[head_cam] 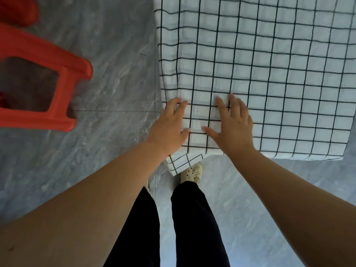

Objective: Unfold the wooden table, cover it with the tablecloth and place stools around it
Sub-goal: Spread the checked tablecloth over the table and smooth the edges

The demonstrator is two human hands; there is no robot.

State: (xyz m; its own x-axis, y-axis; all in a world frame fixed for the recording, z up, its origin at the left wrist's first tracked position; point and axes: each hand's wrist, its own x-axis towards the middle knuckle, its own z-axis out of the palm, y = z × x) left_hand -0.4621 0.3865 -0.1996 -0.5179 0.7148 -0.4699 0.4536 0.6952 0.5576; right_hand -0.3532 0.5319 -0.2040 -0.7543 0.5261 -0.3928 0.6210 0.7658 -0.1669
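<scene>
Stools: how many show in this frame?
2, it seems: one red stool stands on the floor left of the tablecloth; a red shape in the top-left corner, mostly cut off, looks like a second. More may stand outside the view.

On tablecloth (279, 74): left hand (169, 128), right hand (234, 128)

Single head-worn wide-angle camera. It pointed forward and steeply down, almost straight over the wearer's own trouser legs (192, 218) and shoe (192, 173) at bottom centre. The left hand (169, 126) and right hand (234, 124) sat mid-frame, close to the lens, with the forearms running in from the lower corners. The tablecloth (269, 74) corner filled the upper right, and the far side was cropped. A red stool (38, 120) was cut off at the left edge. Grey floor (106, 54) took up the remainder. Grid lines bowed toward the frame edges.
</scene>
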